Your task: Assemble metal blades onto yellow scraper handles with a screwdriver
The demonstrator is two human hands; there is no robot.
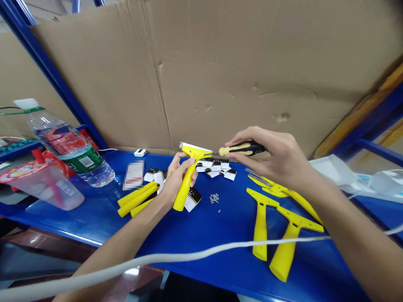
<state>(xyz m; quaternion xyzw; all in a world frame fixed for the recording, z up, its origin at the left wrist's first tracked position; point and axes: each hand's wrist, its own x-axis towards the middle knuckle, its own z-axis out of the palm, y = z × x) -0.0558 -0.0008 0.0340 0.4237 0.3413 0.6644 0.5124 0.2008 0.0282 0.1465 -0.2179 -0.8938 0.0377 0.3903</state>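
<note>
From my end of the feed, the yellow scraper [186,184] is held up at the middle of the view, above the blue table [189,235], tilted with its crosspiece uppermost and its handle slanting down to the left. A pale strip [197,148] runs along its top edge. My left hand [176,172] has its fingers closed around the neck, thumb pressed on the yellow below the crosspiece. In my right hand [277,153], thumb and fingers grip the screwdriver [241,148], its shaft pointing left at the crosspiece; I cannot tell whether the tip sits in a screw.

Below them, a small cluster of screws [214,198] lies on the table, with a single screw [219,211] just beside it. Black-and-white cards [217,167] are scattered behind the scraper. Yellow tubes [138,198] lie to the left, and two yellow T-shaped pieces [260,226] to the right, near my right forearm.

Farther left I see a leaning water bottle [85,157] and a lidded cup [59,186]. A white cable [176,256] crosses the foreground; a cardboard sheet [236,63] stands behind everything.
</note>
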